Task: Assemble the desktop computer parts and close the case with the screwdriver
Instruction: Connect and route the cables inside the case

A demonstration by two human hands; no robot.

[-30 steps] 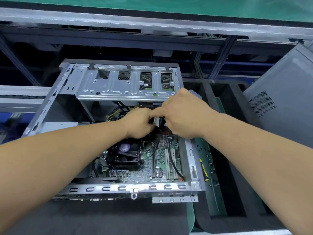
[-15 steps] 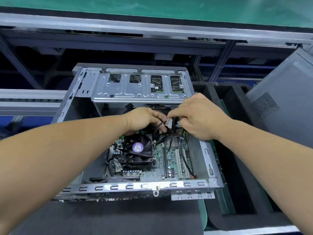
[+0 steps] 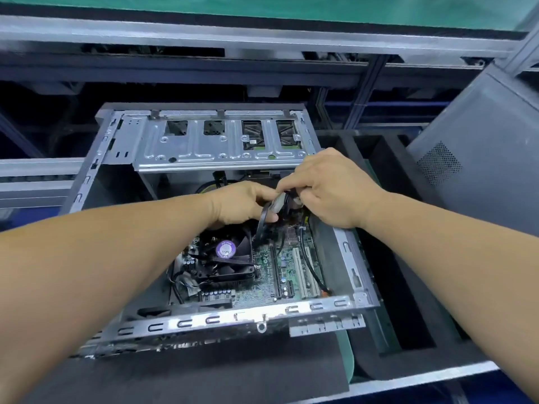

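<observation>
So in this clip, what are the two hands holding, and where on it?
Both grip one cable bundle above the motherboard: the left hand pinches the black cable below its grey connector; the right hand holds the connector end.

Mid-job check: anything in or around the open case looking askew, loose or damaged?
Nothing looks damaged. The open case sits skewed on the mat, and both the left hand and right hand hold unplugged cables above the fan.
</observation>
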